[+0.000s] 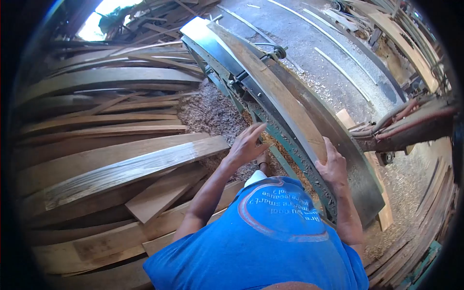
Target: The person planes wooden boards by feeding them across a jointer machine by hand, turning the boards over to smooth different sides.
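A long wooden board (282, 89) lies lengthwise on the metal bed of a green-framed machine (360, 181). At the board's near end my right hand (333, 164) is wrapped round the end and edge, with the thumb on the near side. My left hand (247, 145) hovers to the left of the machine's edge, fingers apart and holding nothing. The board's far part runs along the machine's middle, past a dark fitting (240, 76).
Stacked planks (121, 159) fill the left side. Wood shavings (212, 108) heap beside the machine. A dark arm with hoses (411, 125) reaches in from the right. Thin strips (343, 72) lie on the floor beyond, and more strips (425, 227) at lower right.
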{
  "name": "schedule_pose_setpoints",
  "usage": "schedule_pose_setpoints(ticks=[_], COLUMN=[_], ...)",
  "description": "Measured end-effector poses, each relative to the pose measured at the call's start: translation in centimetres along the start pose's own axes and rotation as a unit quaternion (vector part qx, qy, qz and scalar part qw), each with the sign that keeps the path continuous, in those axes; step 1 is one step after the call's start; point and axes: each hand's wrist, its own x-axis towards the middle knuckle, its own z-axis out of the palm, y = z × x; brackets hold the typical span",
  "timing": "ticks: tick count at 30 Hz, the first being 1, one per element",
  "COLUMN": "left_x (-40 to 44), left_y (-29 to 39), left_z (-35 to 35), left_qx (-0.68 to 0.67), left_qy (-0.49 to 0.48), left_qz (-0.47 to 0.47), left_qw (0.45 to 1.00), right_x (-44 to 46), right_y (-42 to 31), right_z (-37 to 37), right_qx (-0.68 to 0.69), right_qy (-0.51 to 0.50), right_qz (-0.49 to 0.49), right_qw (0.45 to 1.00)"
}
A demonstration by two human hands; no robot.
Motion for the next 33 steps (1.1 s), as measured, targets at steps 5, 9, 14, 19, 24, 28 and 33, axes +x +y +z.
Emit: schedule_pose_setpoints(ticks=[5,9,14,19,24,28,33], left_x=[10.2,13.1,10.0,5.7,4.3,4.9,6.5], left_y=[8.6,11.8,17.6,24.3,26.6,25.2,21.6], left_z=[2.5,8.6,16.2,21.8,23.6,22.6,19.0], left_qx=[0.262,0.230,0.133,0.142,0.127,0.138,0.174], left_qy=[-0.051,-0.208,-0.221,-0.226,-0.235,-0.241,-0.223], left_qz=[0.292,0.377,0.437,0.458,0.457,0.447,0.435], left_qw=[0.918,0.873,0.862,0.848,0.848,0.850,0.855], right_x=[-8.1,-15.9,-23.5,-29.1,-32.3,-31.6,-28.1], right_y=[4.3,7.6,11.7,13.9,17.1,16.7,14.9], right_z=[-3.4,-7.7,-12.4,-15.9,-15.9,-15.0,-13.0], right_qx=[0.008,0.026,0.023,-0.042,-0.053,-0.105,-0.118], right_qy=[0.012,-0.009,-0.032,-0.038,-0.008,-0.005,0.000], right_qz=[0.026,0.117,0.202,0.217,0.221,0.195,0.134], right_qw=[1.000,0.993,0.979,0.975,0.974,0.975,0.984])
